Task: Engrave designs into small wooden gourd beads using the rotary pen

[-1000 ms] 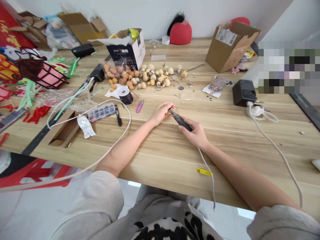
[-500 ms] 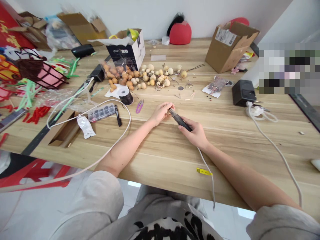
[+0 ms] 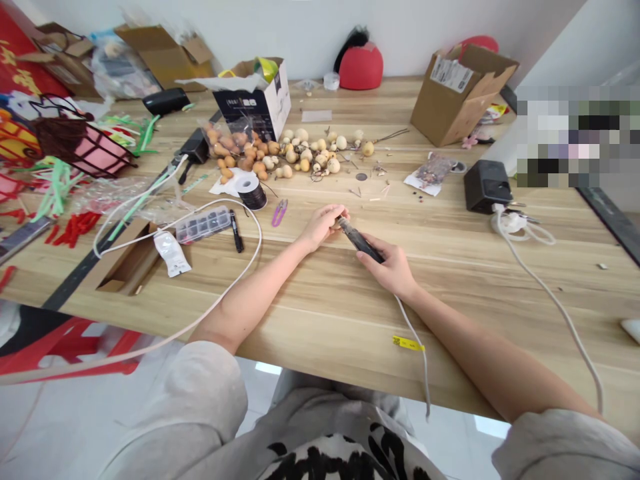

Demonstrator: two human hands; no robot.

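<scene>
My right hand (image 3: 391, 266) rests on the wooden table (image 3: 450, 267) and grips a dark pen-shaped corded tool (image 3: 359, 241), its tip pointing up-left. A thin grey cord (image 3: 419, 347) trails from it over the table's front edge. My left hand (image 3: 323, 224) lies just left of the tool's tip, its fingers pinched on something small that I cannot make out. A heap of small tan and orange gourds (image 3: 280, 153) lies behind the hands.
Purple snips (image 3: 280, 212), a spool of black cord (image 3: 251, 190), a black marker (image 3: 236, 231) and a clear bead case (image 3: 203, 224) lie to the left. A black adapter box (image 3: 488, 185) with white cable sits to the right. Cardboard boxes (image 3: 463, 90) stand at the back.
</scene>
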